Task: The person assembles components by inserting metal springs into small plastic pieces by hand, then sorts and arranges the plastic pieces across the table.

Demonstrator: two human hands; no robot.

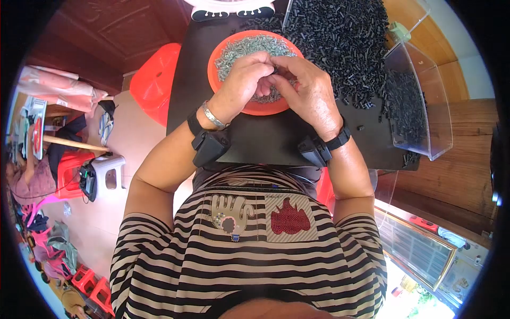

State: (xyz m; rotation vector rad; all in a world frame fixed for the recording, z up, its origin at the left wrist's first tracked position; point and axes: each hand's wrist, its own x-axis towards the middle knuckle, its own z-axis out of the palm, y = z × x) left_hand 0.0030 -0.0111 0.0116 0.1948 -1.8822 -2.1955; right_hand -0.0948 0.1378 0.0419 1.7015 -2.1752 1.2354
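Both of my hands meet above an orange-red bowl (213,80) filled with small silvery metal pieces (244,45). My left hand (245,81) has its fingers closed together near the bowl's middle. Opposite it, my right hand (305,85) pinches with thumb and forefinger. A small black part (274,70) shows between the fingertips of the two hands; its exact shape is mostly hidden by the fingers. To the right of the bowl spreads a large heap of small black plastic parts (340,42).
A clear plastic bin (438,127) lies on its side at the dark table's (255,141) right, with black parts inside. A red stool (156,80) stands left of the table. White shoe-like feet of an object (232,10) sit at the far edge.
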